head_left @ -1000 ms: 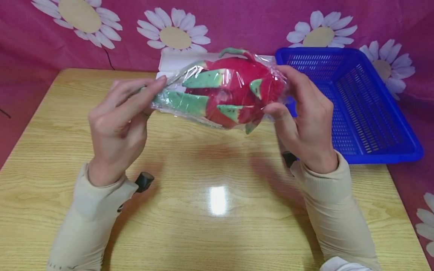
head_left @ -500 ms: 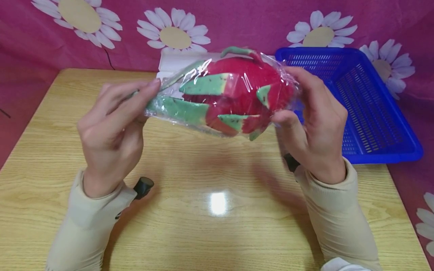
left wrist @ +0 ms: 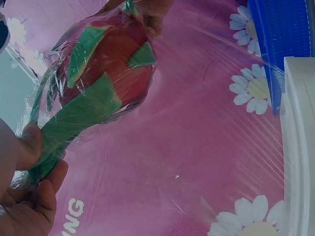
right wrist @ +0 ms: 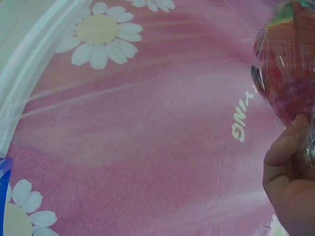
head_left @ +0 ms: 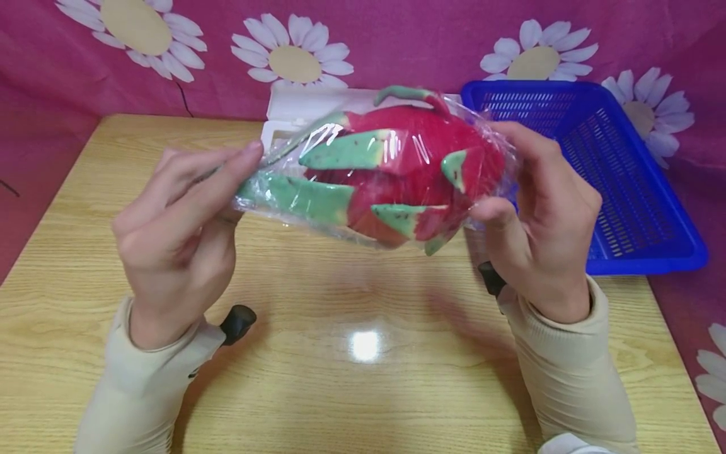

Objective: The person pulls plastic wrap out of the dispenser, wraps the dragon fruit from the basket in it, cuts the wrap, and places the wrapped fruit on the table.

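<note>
A red dragon fruit (head_left: 420, 145) with green scale tips, wrapped in clear plastic, is held up above the table, lying sideways between both hands. My left hand (head_left: 181, 233) pinches the green tips and the wrap at its left end. At the right end, the thumb and fingers of my right hand (head_left: 544, 221) grip the round red base. The left wrist view shows the fruit (left wrist: 113, 64) with the left thumb and fingers (left wrist: 32, 142) clamped on its green end. Only part of the fruit (right wrist: 290, 64) appears in the right wrist view, above the right hand (right wrist: 290, 182).
A blue plastic basket (head_left: 641, 183) stands at the back right of the wooden table (head_left: 363, 403). Behind the fruit, a white container (head_left: 312, 101) is partly hidden. A pink cloth (head_left: 397, 38) with white daisies hangs behind the table.
Both hands have moved slightly toward the person and a little apart, bringing the wrapped dragon fruit nearer and slightly to the right. Both keep their grip.
</note>
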